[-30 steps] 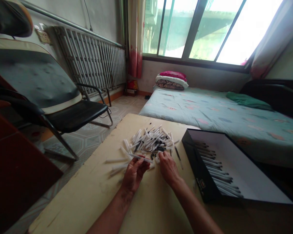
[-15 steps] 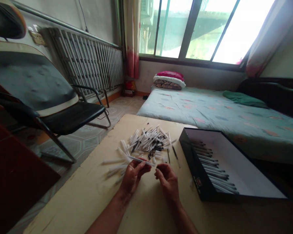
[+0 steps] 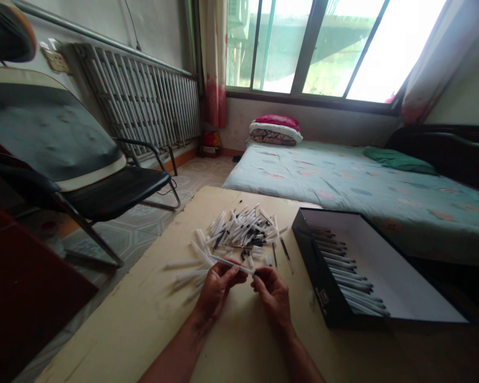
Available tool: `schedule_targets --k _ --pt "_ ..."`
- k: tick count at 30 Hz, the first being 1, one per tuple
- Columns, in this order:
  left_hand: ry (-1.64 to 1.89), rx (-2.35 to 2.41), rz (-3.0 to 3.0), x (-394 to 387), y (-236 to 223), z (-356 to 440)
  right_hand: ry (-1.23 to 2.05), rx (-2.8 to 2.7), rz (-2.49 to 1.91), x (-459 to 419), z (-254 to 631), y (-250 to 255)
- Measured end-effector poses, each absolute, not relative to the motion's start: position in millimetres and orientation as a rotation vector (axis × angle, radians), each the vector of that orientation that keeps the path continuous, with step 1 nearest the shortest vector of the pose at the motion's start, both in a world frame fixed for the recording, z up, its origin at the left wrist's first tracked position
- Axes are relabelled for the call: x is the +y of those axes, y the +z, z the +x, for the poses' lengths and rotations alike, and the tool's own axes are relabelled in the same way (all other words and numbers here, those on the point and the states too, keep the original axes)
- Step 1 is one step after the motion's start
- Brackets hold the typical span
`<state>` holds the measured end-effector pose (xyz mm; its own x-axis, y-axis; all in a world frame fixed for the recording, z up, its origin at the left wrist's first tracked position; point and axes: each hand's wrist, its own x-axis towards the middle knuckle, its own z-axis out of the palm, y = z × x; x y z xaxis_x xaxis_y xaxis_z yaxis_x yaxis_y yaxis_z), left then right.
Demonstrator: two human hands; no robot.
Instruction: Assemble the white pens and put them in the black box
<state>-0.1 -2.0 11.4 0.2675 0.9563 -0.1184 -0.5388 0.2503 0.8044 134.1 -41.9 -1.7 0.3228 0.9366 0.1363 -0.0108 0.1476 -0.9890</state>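
Note:
My left hand (image 3: 216, 287) is closed round a white pen barrel (image 3: 244, 269), which slants down to the right between thumb and fingers. At the barrel's right end, my right hand (image 3: 274, 293) pinches a small black pen plug (image 3: 255, 274), mostly hidden by the fingertips. Plug and barrel end appear to touch. Just beyond both hands lies a pile of white pen barrels (image 3: 239, 226) mixed with small black parts (image 3: 245, 252). Several loose barrels (image 3: 187, 265) fan out left of my left hand. Two thin dark refills (image 3: 285, 248) rest right of the pile.
A black box (image 3: 309, 266) with a white inside stands at the table's right, holding a row of pens (image 3: 353, 276). The pale table (image 3: 143, 314) meets a bed (image 3: 323, 170) at its far side. A folding chair (image 3: 115, 186) stands to the left.
My right hand has moved slightly left, bringing the black plug against the barrel's right end. My left hand keeps its hold on the barrel.

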Motion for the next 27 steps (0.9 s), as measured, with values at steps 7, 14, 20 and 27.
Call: schedule_targets --k 7,14,20,27 --pt "1.133 0.697 0.741 -1.4 11.1 0.0 0.897 -0.999 -1.242 -42.7 133.1 -3.0" --pt "1.112 0.693 0.772 -2.6 14.1 0.8 0.845 -1.095 -1.326 -42.7 133.8 -7.8" --pt "1.148 0.709 0.749 -1.0 11.7 -0.5 0.822 -1.161 -1.291 -43.7 131.0 -6.0" --pt "1.147 0.709 0.749 -0.4 11.9 0.1 0.778 -1.213 -1.309 -42.7 130.4 -9.3"
